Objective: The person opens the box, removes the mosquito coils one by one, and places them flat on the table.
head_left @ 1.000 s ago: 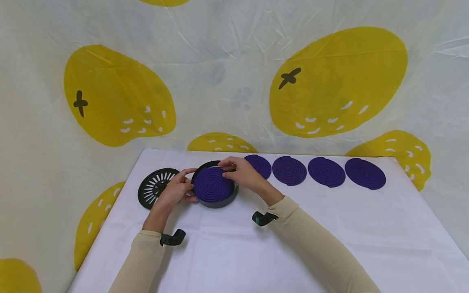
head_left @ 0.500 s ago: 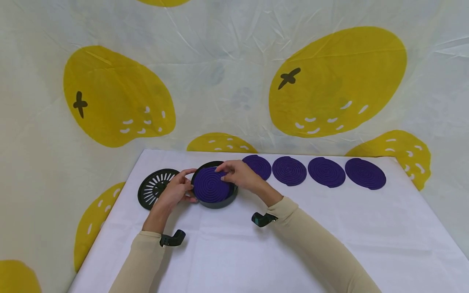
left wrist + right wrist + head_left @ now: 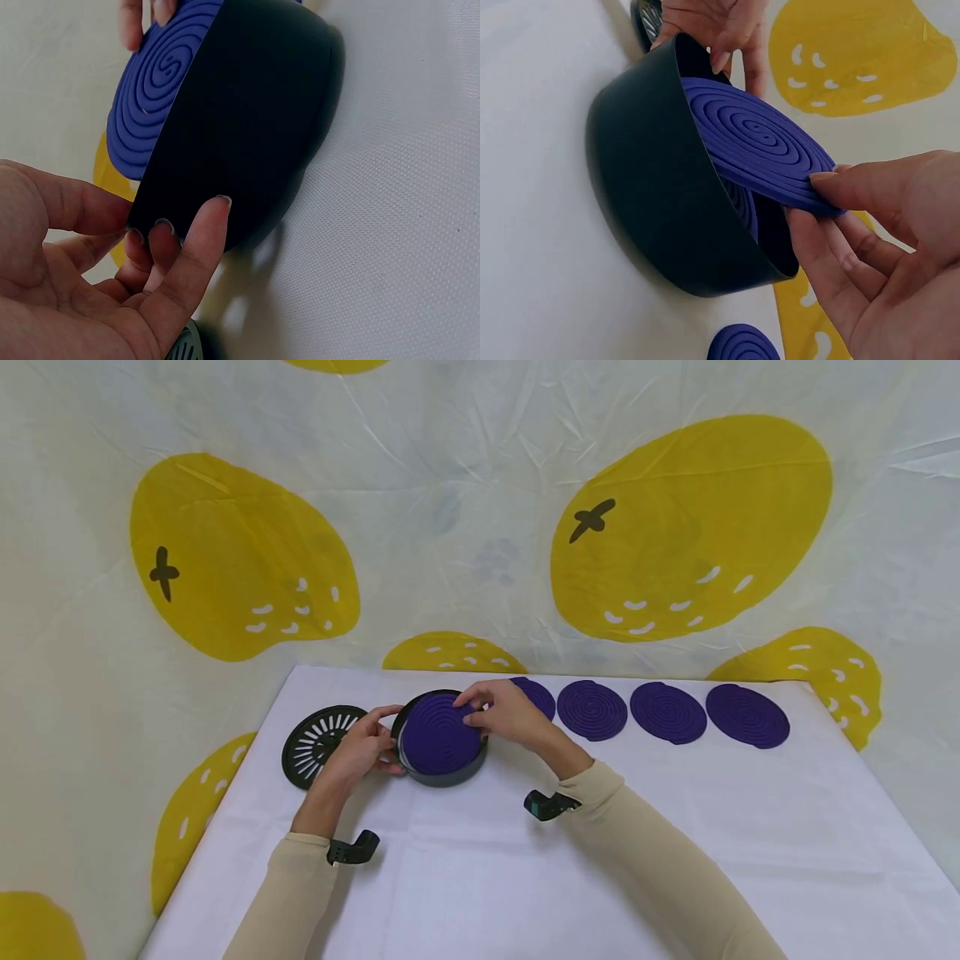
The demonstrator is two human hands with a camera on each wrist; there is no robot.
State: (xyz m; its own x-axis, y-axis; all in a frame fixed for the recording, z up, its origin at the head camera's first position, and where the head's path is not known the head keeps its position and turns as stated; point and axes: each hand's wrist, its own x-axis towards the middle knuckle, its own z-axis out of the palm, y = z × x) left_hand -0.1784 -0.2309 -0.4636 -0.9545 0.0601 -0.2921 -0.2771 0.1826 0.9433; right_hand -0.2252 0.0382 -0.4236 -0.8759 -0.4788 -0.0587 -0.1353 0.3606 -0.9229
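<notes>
Purple spiral disc (image 3: 441, 739) is at the mouth of the dark round container (image 3: 442, 779) – part inside, part sticking out past the rim on the R hand's side. R hand (image 3: 512, 720) pinches its edge, w/ digits on both faces; L hand (image 3: 362, 749) grips the container's wall near the rim, fingertips pressed to the outside, prob. steadying it. Another purple disc (image 3: 742, 206) shows beneath, down in the container.

Step in hand, as I read it: working one disc through the container's mouth – in or out, can't tell from this moment alone. If it's going in, next move prob. calls for lowering the raised edge till the disc lies flat, then letting go w/o catching fingers on the rim; if it's coming out, the low edge has to clear the wall first. Either way L hand's hold looks useful.

Orientation: disc is round, so no long axis to speak of. It tilts approx. along the line between the hands: high edge at R hand, low edge inside nearer L hand, spiral face up. Container looks base-down on the white cloth (image 3: 600, 877), mouth up (any slight lean is hard to judge).

Nearby: slotted black plate (image 3: 326, 742), partly hidden by L hand; four more purple discs (image 3: 592, 710) in a row beyond R hand, nearest one partly covered by it.
</notes>
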